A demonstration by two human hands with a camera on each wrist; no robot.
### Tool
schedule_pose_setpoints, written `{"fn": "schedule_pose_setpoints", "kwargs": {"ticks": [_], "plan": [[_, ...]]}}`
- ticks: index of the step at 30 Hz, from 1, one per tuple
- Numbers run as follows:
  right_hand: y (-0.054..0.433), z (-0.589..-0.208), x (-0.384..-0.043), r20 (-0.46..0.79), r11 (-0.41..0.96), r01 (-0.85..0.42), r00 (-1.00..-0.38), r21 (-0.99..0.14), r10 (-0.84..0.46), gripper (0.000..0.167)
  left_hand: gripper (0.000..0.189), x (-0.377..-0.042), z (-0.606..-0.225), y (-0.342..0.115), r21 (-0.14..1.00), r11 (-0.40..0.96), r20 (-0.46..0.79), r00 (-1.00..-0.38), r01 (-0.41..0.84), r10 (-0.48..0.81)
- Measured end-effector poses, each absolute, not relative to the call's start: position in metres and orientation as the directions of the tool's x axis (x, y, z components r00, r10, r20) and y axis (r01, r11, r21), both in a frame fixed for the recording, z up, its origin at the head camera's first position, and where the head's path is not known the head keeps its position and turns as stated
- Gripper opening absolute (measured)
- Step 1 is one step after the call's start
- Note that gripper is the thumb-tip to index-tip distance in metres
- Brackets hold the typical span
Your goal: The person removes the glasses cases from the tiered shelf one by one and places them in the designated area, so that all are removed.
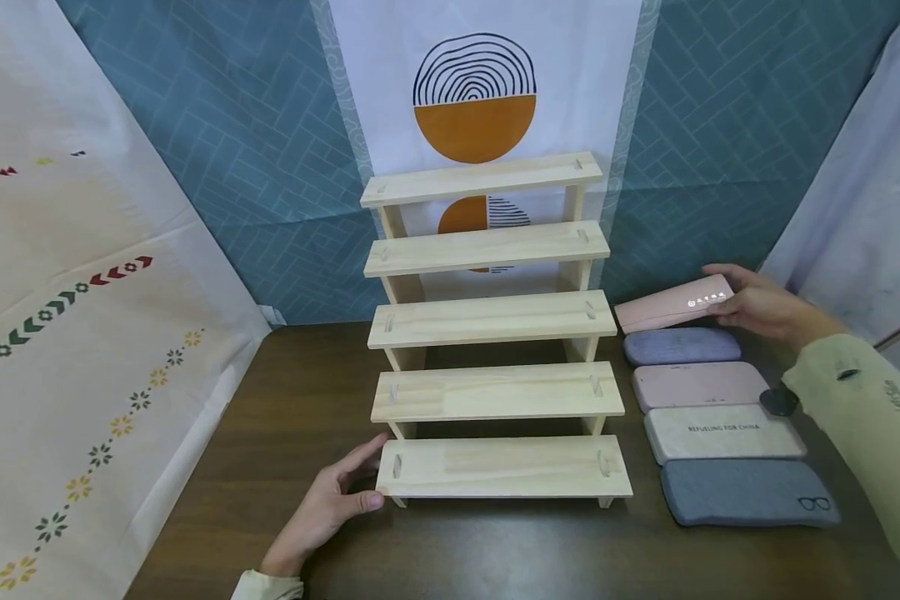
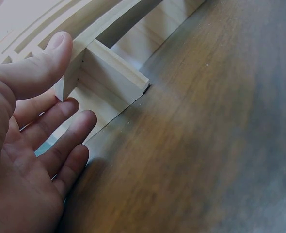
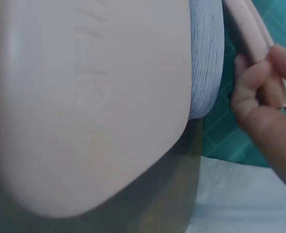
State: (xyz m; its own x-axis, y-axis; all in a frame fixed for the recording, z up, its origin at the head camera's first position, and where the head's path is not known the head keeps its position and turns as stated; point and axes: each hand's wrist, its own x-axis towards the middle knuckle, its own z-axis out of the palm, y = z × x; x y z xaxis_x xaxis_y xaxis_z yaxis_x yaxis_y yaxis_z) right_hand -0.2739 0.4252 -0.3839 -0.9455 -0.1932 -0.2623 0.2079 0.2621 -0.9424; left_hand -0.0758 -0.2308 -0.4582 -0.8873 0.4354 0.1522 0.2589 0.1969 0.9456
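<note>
My right hand (image 1: 768, 304) grips the right end of a pale pink glasses case (image 1: 671, 307), thumb and fingers around it. The case is tilted, its left end near the rack. A five-tier wooden display rack (image 1: 502, 468) stands mid-table. At the left end of its lowest shelf is my left hand (image 1: 326, 508), thumb in front and fingers relaxed beside the corner. The left wrist view shows that hand (image 2: 41, 126) by the shelf's end; whether it touches is hard to tell. In the right wrist view the held case (image 3: 249, 31) is partly hidden by fingers.
Right of the rack lies a column of glasses cases: purple-blue (image 1: 681, 346), pink (image 1: 701, 385), white with lettering (image 1: 723, 432) and grey-blue (image 1: 746, 492). Patterned blue cloth (image 1: 720, 167) hangs behind the brown table (image 1: 495, 550). White cloth (image 1: 82, 333) hangs at left.
</note>
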Motion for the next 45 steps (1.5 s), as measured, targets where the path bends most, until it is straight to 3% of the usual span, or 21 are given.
{"fn": "schedule_pose_setpoints", "kwargs": {"ticks": [5, 11, 18, 27, 39, 42, 45], "plan": [[0.416, -0.380, -0.276, -0.303, 0.550, 0.168, -0.939, -0.818, -0.163, 0.078, 0.073, -0.075, -0.456, -0.232, 0.944, 0.221, 0.137, -0.898, 0.247, 0.418], [0.406, -0.378, -0.279, -0.315, 0.731, 0.125, -0.940, -0.671, -0.129, 0.072, 0.073, -0.074, -0.456, -0.233, 0.942, 0.229, 0.133, -0.898, 0.247, 0.419], [0.404, -0.379, -0.276, -0.347, 0.800, 0.086, -0.924, -0.593, -0.158, 0.058, 0.073, -0.073, -0.456, -0.234, 0.942, 0.229, 0.132, -0.897, 0.246, 0.421], [0.402, -0.380, -0.269, -0.280, 0.870, -0.034, -0.940, -0.492, -0.195, 0.046, 0.073, -0.071, -0.455, -0.235, 0.941, 0.222, 0.140, -0.892, 0.254, 0.429], [0.405, -0.386, -0.267, -0.261, 0.903, -0.102, -0.938, -0.417, -0.227, 0.045, 0.073, -0.075, -0.457, -0.234, 0.942, 0.220, 0.138, -0.889, 0.254, 0.437], [0.403, -0.386, -0.262, -0.261, 0.904, -0.133, -0.931, -0.407, -0.254, 0.050, 0.074, -0.073, -0.456, -0.233, 0.939, 0.261, 0.100, -0.901, 0.226, 0.422], [0.400, -0.383, -0.254, -0.240, 0.905, -0.164, -0.932, -0.392, -0.273, 0.055, 0.076, -0.070, -0.451, -0.234, 0.890, 0.404, 0.048, -0.924, 0.211, 0.379]]}}
